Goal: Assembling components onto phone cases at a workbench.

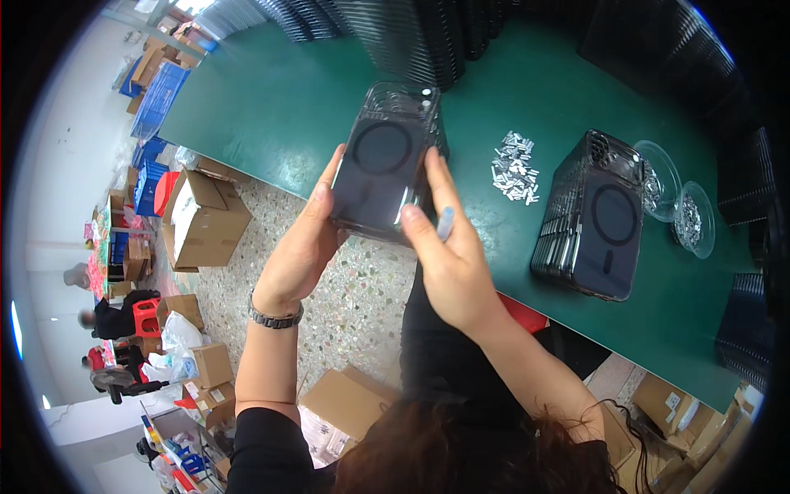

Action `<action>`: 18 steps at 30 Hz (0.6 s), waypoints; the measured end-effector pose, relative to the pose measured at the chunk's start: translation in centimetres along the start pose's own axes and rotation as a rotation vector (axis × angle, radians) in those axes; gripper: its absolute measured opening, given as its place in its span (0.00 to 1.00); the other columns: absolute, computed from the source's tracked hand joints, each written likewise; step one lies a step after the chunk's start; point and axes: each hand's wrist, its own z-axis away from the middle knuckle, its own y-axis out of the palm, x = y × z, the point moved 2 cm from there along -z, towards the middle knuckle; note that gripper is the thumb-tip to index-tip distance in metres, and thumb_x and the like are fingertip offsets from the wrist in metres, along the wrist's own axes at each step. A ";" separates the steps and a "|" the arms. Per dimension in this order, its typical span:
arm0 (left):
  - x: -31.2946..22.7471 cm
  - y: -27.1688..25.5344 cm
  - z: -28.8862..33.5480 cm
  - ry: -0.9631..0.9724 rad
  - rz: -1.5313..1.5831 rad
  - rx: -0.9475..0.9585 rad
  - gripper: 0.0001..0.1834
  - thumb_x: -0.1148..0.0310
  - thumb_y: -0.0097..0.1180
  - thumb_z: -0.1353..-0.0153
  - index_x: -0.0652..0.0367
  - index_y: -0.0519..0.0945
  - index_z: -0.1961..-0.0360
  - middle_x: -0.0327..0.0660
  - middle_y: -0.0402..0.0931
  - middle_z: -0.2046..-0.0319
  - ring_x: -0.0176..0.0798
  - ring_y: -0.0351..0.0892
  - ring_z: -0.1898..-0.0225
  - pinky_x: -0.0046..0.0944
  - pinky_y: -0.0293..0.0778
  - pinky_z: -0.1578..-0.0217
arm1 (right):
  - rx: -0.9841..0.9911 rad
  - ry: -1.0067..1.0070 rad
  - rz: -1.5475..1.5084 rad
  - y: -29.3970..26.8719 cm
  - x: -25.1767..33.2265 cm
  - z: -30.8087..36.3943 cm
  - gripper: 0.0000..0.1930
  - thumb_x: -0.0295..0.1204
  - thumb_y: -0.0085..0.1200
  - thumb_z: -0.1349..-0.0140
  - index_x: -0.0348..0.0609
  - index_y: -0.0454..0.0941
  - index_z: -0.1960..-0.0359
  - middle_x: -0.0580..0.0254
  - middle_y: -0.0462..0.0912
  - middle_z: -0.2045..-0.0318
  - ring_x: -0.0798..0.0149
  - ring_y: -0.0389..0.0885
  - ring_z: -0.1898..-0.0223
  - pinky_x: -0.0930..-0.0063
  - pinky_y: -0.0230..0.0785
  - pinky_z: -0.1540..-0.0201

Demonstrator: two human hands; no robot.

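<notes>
Between my two hands is a stack of dark translucent phone cases, each with a ring mark on its back and camera cutouts at the top. My left hand is closed along its left side, with a dark watch or bracelet on the wrist. My right hand grips the right side, thumb on the top case. A small pale bluish piece shows between the right thumb and fingers; its kind is unclear. On the table to the right stands another stack of like phone cases. Left of that stack lies a pile of small silvery pieces.
Two clear round dishes with small metallic pieces sit on the green table. Tall stacks of dark trays line its far edge. An open cardboard box stands on the speckled floor at left. People sit in the far left background.
</notes>
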 end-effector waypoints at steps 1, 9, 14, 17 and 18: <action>0.0 -0.2 0.0 -0.017 -0.009 -0.024 0.40 0.44 0.32 0.16 0.60 0.43 0.16 0.48 0.48 0.17 0.46 0.50 0.18 0.51 0.48 0.20 | 0.000 0.003 -0.021 0.2 -0.1 0.4 0.36 0.35 0.46 0.20 0.27 0.47 0.19 0.24 0.44 0.20 0.39 0.39 0.16 0.57 0.35 0.17; 2.1 -3.1 -3.3 -0.210 0.125 -0.052 0.50 0.29 0.26 0.22 0.64 0.61 0.21 0.48 0.67 0.25 0.45 0.64 0.24 0.49 0.60 0.26 | -0.104 0.329 -0.482 -0.6 -2.9 1.4 0.41 0.38 0.48 0.19 0.29 0.39 0.18 0.35 0.47 0.18 0.48 0.41 0.16 0.60 0.35 0.18; 2.9 -2.8 -4.7 -0.206 0.333 -0.086 0.45 0.31 0.37 0.22 0.63 0.68 0.26 0.51 0.76 0.33 0.49 0.79 0.35 0.52 0.76 0.35 | -0.038 0.198 -0.407 -0.2 -4.6 0.4 0.39 0.38 0.47 0.18 0.28 0.42 0.19 0.34 0.45 0.18 0.49 0.40 0.16 0.61 0.35 0.17; 2.6 -3.5 -6.5 -0.178 0.348 -0.039 0.43 0.33 0.37 0.22 0.61 0.68 0.26 0.50 0.76 0.34 0.49 0.79 0.35 0.53 0.76 0.35 | -0.029 0.201 -0.384 -0.3 -5.5 -1.4 0.39 0.41 0.47 0.18 0.32 0.43 0.18 0.30 0.43 0.18 0.45 0.37 0.15 0.59 0.33 0.17; 2.5 -3.5 -7.2 -0.181 0.348 -0.034 0.43 0.33 0.37 0.22 0.61 0.68 0.26 0.50 0.76 0.34 0.49 0.79 0.35 0.53 0.76 0.35 | -0.035 0.201 -0.383 -0.3 -5.9 -2.0 0.39 0.41 0.47 0.18 0.32 0.43 0.18 0.30 0.43 0.18 0.45 0.37 0.15 0.59 0.33 0.17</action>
